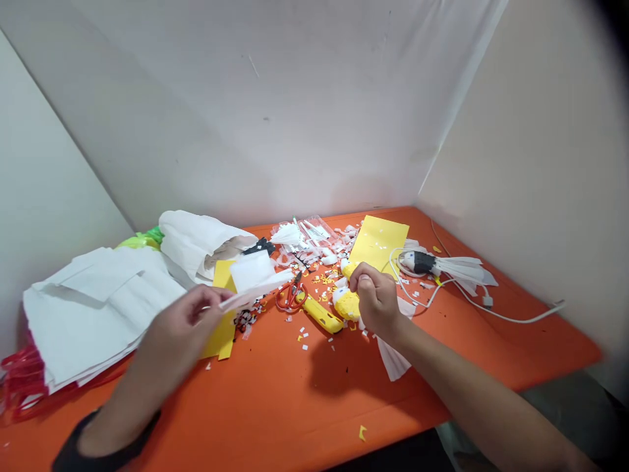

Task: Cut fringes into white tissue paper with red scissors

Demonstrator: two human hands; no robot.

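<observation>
My left hand (184,334) pinches one end of a folded white paper strip (258,288), which points toward the table's middle. The hand is slightly blurred. My right hand (377,298) is closed, thumb against curled fingers; what it holds, if anything, is hidden. Just beside and behind it lie yellow-and-white crafted figures (346,303), partly covered by the hand. Between the hands are red-handled scissors (292,298) and a yellow cutter (319,314). A yellow sheet (223,337) shows under the left hand's strip, near a white paper piece (253,270).
Stacked white sheets (103,308) cover the left side, with a white paper bag (201,239) behind. Paper scraps and a clear plastic packet (314,229) lie at the back. Right of a yellow sheet (378,239) are a black-and-white figure (422,262) and a white cable (515,319).
</observation>
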